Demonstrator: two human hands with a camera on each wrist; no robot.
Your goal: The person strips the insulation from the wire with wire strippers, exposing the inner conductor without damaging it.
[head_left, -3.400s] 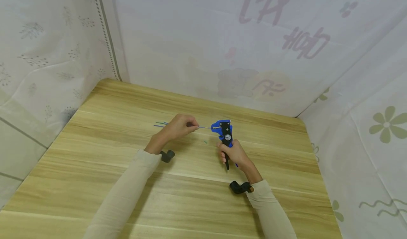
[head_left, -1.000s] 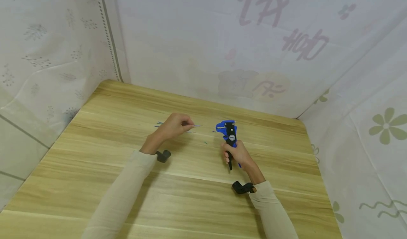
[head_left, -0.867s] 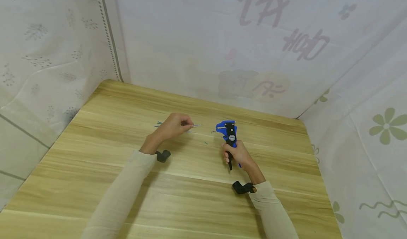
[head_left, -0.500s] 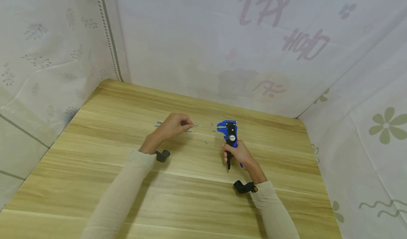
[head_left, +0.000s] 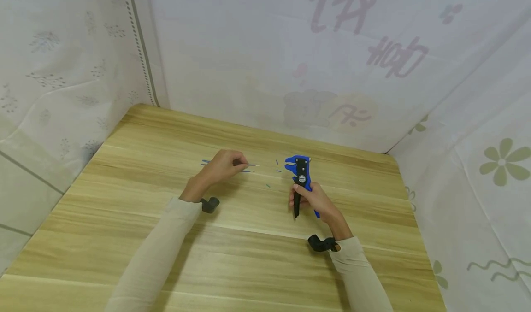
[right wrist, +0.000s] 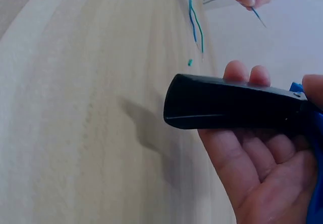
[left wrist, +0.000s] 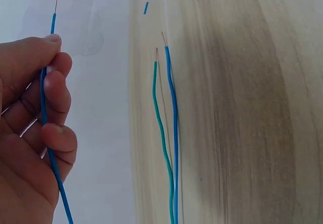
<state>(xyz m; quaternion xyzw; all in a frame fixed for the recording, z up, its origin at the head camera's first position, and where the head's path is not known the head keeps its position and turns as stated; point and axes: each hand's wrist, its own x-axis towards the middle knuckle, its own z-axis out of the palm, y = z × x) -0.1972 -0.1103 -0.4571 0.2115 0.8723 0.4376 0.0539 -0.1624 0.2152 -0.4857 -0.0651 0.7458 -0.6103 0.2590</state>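
Note:
My left hand (head_left: 221, 167) pinches a blue wire (left wrist: 61, 191) between thumb and forefinger. Bare copper strands stick out at its tip, and its tail runs down past the curled fingers. In my right hand (head_left: 314, 198) is a blue and black wire stripper (head_left: 301, 168), held upright with its jaws apart and pointing left. The right wrist view shows its black handle (right wrist: 227, 103) lying across the fingers. Below the left hand, a second blue wire (left wrist: 175, 118) and a green wire (left wrist: 160, 123) lie side by side on the table, both with bared copper ends.
Short cut bits of insulation lie between the hands: a blue piece (head_left: 277, 161), another blue piece (head_left: 278, 170) and a green piece (head_left: 268, 185). Printed cloth (head_left: 249, 63) hangs behind the wooden table (head_left: 232, 266) and on both sides.
The blue wire was in the stripper's jaws; it has come out with a bared end, and the left hand moved left. Blue bits dropped onto the table. The stripper shifted right and its jaws opened.

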